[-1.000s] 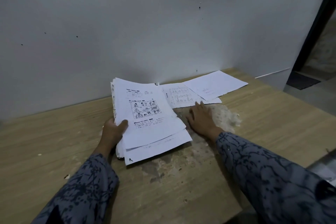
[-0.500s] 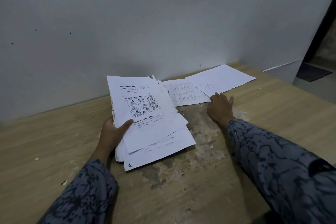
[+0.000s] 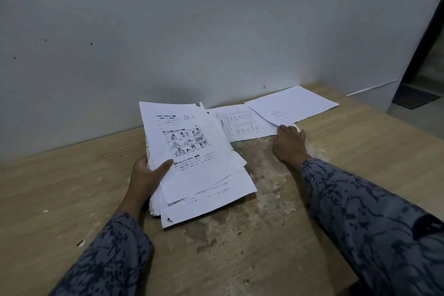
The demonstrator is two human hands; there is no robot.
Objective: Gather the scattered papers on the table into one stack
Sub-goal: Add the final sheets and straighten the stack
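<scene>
White stack (image 3: 192, 156) in left hand (image 3: 144, 175); right hand (image 3: 289, 144) touches loose sheets (image 3: 269, 115).

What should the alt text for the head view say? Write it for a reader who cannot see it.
A person's left hand grips a thick stack of printed papers on a worn wooden table, while the right hand reaches to two loose sheets lying by the wall, fingertips at their near edge.

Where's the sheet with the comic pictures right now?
The comic sheet tops the stack gripped by the left hand, left of centre in the head view, near the wall.
</scene>
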